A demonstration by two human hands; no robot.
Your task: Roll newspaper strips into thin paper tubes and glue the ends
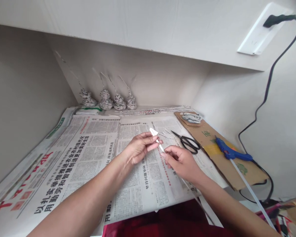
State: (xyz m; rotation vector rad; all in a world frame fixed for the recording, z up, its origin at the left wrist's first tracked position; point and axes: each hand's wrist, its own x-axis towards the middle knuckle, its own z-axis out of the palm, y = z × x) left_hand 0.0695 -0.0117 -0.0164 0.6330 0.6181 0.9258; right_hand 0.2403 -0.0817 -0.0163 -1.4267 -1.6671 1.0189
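Note:
A narrow white rolled paper strip (160, 147), its upper end spread into a flat pointed flap, runs between my two hands above the newspaper. My left hand (144, 144) is closed near the upper end, thumb and forefinger pinching the paper just below the flap. Lower down, my right hand (179, 161) pinches the strip between thumb and fingers. From beneath the right hand a thin rod or strip slants toward the table's front edge; whether it joins the paper is hidden. Black-handled scissors (190, 144) lie just beyond the right hand.
Newspaper sheets (71, 164) cover the table. Several woven paper gourd shapes (106, 100) stand at the back beside long paper sticks (153, 111). On the right, cardboard (209, 144) carries a blue glue gun (233, 153) and a paper coil (191, 117). A black cord (266, 95) reaches a wall socket (260, 33).

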